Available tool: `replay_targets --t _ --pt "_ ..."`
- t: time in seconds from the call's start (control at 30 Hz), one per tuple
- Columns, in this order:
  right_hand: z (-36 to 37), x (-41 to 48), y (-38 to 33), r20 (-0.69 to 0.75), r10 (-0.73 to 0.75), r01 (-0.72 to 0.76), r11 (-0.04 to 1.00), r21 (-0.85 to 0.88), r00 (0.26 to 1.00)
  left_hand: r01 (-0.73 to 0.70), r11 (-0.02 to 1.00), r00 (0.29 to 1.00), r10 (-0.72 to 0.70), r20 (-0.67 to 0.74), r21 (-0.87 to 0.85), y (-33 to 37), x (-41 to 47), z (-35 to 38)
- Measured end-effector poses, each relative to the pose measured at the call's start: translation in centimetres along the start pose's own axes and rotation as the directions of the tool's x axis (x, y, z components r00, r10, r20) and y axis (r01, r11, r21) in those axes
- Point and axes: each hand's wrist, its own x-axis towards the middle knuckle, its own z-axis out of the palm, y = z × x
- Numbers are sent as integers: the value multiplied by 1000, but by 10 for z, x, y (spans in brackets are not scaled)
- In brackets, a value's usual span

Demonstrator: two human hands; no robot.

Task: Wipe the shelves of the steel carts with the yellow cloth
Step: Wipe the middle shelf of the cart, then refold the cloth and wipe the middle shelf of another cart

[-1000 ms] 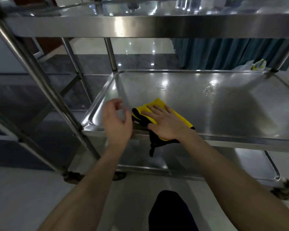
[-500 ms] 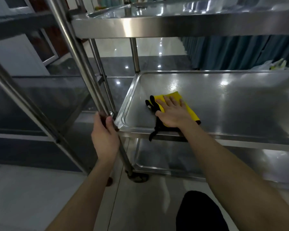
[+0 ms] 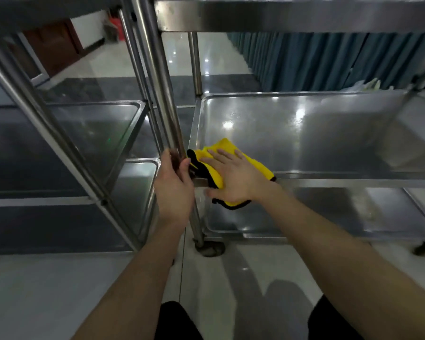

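A yellow cloth (image 3: pixel 225 147) with black trim lies at the front left corner of the steel cart's middle shelf (image 3: pixel 317 133), and part of it hangs over the front rim. My right hand (image 3: pixel 233 177) presses flat on the cloth with straight fingers, the thumb below the rim. My left hand (image 3: pixel 174 190) grips the cart's front left upright post (image 3: pixel 157 82) at shelf height, its fingers curled round it. The shelf surface gleams with light reflections.
A second steel cart stands right beside this one on the left, its shelf (image 3: pixel 96 128) at about the same height. Below are the lower shelf (image 3: pixel 329 212) and a caster wheel (image 3: pixel 210 249). The top shelf (image 3: pixel 280 18) overhangs. A blue curtain (image 3: pixel 317 60) hangs behind.
My left hand went from the shelf's front edge to the upright post and took hold of it. My right hand slid the cloth to the front left corner, partly over the rim.
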Motion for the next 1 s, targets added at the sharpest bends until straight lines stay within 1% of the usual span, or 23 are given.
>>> replay_targets --t 0.07,0.13,0.17,0.23,0.27,0.3,0.33,0.37,0.4,0.43,0.47,0.5,0.53,0.57,0.6,0.67,0.7,0.77,0.8,0.87,0.9,0.97,1.0 --pt "-1 -24 -1 -38 -9 8 1000 -28 999 7 1000 1000 -7 19 -2 -2 1 1" --pt "-1 -46 1 -74 25 -25 1000 9 997 23 999 999 -24 23 25 0 2 1" --pt "-2 -57 3 -103 44 -40 998 47 994 30 998 1000 -30 3 52 2 0 -2" --pt "-5 -84 13 -195 110 -80 984 157 975 45 996 993 -36 -112 79 7 -14 -9" --pt "-7 -98 20 -245 170 -117 969 219 955 65 996 984 -54 -170 63 11 -27 -13" --pt "-8 -114 29 -287 245 -166 947 275 926 94 995 982 -88 -170 29 16 -44 -14" --pt "-9 -131 39 -327 323 -218 922 320 888 119 993 989 -118 -89 0 23 -63 -11" --pt "-10 -148 49 -366 394 -265 897 354 843 129 992 989 -128 70 -15 29 -81 -4" --pt "-11 -167 61 -397 456 -312 872 377 797 123 992 955 -115 274 -14 35 -99 7" --pt "-12 -187 74 -415 509 -360 849 388 754 109 994 875 -89 476 -13 42 -115 21" --pt "-14 -208 87 -425 551 -404 828 389 718 92 996 763 -59 644 -19 50 -128 38" --pt "-15 -230 103 -431 583 -443 809 385 689 62 998 645 -22 764 -24 61 -138 56" --pt "-17 -252 119 -433 612 -481 789 381 662 15 999 544 17 839 -31 72 -147 76" --pt "-19 -275 135 -427 642 -518 766 380 636 -24 999 460 44 887 -37 84 -156 96" --pt "-19 -299 151 -418 672 -555 740 380 611 -41 998 390 51 919 -38 95 -164 115" --pt "-21 -348 181 -381 745 -631 666 397 547 -34 999 288 43 957 -35 116 -182 148" --pt "-23 -373 192 -342 794 -673 608 421 504 -39 999 258 35 965 -26 128 -190 161" --pt "-34 -420 205 -247 881 -750 472 463 402 -101 995 223 32 974 -10 150 -198 178" --pt "-43 -442 208 -196 913 -782 408 471 359 -144 990 185 22 983 5 164 -198 182" --pt "-69 -483 205 -97 953 -826 299 478 288 -252 966 80 -44 996 63 201 -189 184" --pt "-86 -502 202 -56 964 -839 254 482 260 -280 957 45 -70 997 80 223 -183 182" --pt "-126 -536 187 -5 980 -846 174 504 199 -283 955 0 -92 996 88 271 -169 175" --pt "-149 -550 178 7 986 -844 141 518 169 -277 957 -10 -89 996 83 296 -162 168"
